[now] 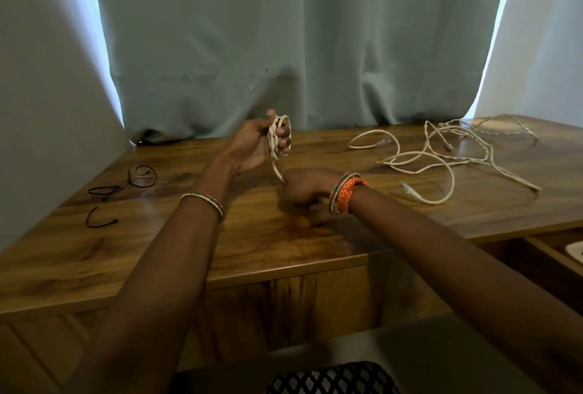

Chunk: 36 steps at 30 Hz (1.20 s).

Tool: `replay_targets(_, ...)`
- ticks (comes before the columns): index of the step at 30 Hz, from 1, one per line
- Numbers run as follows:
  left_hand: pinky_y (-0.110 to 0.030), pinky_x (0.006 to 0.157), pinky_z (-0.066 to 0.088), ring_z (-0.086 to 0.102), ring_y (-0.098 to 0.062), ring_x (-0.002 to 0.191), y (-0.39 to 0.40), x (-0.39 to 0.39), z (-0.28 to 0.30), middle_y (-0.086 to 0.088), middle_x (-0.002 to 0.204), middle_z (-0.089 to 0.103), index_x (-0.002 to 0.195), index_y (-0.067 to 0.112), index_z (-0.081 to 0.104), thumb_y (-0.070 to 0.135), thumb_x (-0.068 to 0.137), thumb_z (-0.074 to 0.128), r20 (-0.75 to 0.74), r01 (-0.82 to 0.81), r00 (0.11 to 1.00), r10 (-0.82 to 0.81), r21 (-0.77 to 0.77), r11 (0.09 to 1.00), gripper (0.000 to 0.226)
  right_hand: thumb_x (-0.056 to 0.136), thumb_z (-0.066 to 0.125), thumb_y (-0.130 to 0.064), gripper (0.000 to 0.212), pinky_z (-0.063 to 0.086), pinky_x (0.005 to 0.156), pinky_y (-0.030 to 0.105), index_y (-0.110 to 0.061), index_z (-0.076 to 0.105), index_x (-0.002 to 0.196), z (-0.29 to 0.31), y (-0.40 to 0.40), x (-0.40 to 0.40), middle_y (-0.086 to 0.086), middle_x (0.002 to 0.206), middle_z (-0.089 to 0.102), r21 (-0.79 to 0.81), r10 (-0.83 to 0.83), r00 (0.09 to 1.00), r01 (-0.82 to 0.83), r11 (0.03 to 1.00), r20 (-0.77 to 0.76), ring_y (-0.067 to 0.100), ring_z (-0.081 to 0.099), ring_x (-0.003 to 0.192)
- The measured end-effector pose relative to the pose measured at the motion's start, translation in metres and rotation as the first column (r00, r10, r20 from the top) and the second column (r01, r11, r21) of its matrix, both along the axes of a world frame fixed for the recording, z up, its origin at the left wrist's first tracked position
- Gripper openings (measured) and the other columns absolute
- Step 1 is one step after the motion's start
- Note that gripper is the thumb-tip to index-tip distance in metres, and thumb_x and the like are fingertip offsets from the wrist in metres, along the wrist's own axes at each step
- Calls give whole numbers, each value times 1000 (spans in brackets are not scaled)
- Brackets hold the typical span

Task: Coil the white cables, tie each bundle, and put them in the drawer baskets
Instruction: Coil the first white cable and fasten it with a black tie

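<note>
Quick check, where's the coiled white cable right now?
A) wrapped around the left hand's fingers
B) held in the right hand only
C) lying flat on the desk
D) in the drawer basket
A: the coiled white cable loops around the raised left hand, while the right hand pulls its loose tail.

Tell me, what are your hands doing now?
Left grip shut on coil. Right grip shut on its tail. Loose cables wait on desk. Nothing in the way.
</note>
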State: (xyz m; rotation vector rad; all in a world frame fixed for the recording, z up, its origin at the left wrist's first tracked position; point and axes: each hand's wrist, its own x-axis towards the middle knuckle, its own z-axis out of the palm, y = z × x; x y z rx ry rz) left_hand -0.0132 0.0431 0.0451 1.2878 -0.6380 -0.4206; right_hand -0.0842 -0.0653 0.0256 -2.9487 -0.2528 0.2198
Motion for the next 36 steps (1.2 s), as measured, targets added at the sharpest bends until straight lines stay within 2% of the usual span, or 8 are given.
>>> replay_targets(4, -21, 57, 40, 44, -9, 57, -12, -9, -9, 6, 61, 47, 80, 13, 46, 24, 102, 28, 77, -149, 987, 138, 170, 974, 31, 93, 42, -8, 21, 38, 40, 23, 1, 55, 107, 25, 1, -28, 13, 80, 55, 36, 55, 998, -55, 998, 5, 18, 48, 54)
replay_targets(9, -11, 45, 41, 50, 1, 38, -16, -25, -10, 9, 31, 48, 67, 16, 44, 1, 97, 34, 226, -261, 955, 194, 319, 911, 35, 86, 65, -29, 25, 42, 58, 23, -12, 67, 104, 54, -5, -36, 0, 91, 63, 11, 92, 907, -106, 994, 411, 12, 57, 72)
replay_targets(12, -18, 46, 40, 47, -5, 42, -20, -24, -12, 6, 48, 50, 71, 11, 47, 14, 99, 34, 203, -38, 979, -18, 269, 962, 32, 83, 70, -24, 10, 40, 49, 13, -15, 70, 86, 68, -21, -28, -7, 74, 61, 220, 43, 878, -167, 961, 477, 1, 54, 60)
replay_targets(17, -9, 38, 18, 24, -5, 25, -33, -25, -2, 7, 33, 30, 63, 9, 37, 38, 97, 10, -20, 10, 1000, -5, 246, 969, 52, 82, 70, -11, 11, 51, 63, 25, -14, 60, 81, 60, -43, 1, -2, 71, 61, 636, -78, 855, -317, 704, 513, 9, 60, 66)
replay_targets(22, -8, 36, 18, 19, -4, 25, -25, -27, -1, 8, 33, 24, 63, 10, 36, 42, 96, 13, -51, 36, 998, -24, 253, 967, 51, 77, 76, -18, 17, 50, 64, 27, -20, 60, 80, 40, -47, 15, -4, 76, 63, 667, -170, 776, -382, 639, 607, 3, 57, 65)
replay_targets(28, -9, 36, 14, 19, -4, 22, -18, -25, 2, 8, 30, 24, 55, 10, 40, 42, 96, 18, -128, 75, 990, -62, 101, 992, 57, 88, 65, -23, 15, 48, 69, 27, -13, 58, 78, 19, -34, 20, 0, 71, 63, 909, -150, 912, -342, 237, 382, 11, 60, 69)
replay_targets(32, -10, 37, 15, 20, -6, 23, -17, -23, 2, 7, 31, 25, 44, 14, 45, 35, 97, 18, -86, -61, 994, 72, 125, 990, 63, 90, 61, -31, 23, 47, 71, 34, -17, 55, 73, 6, -20, 31, -2, 68, 59, 919, -301, 878, -303, 251, 371, 13, 57, 69)
replay_targets(36, -16, 36, 25, 32, -11, 31, -30, -23, 4, 1, 40, 37, 64, 8, 46, 33, 98, 18, 47, -514, 857, 513, 135, 847, 50, 89, 62, -26, 24, 49, 65, 36, -19, 49, 70, -1, -1, 40, -4, 65, 57, 901, -495, 754, -378, 211, 432, 11, 56, 63)
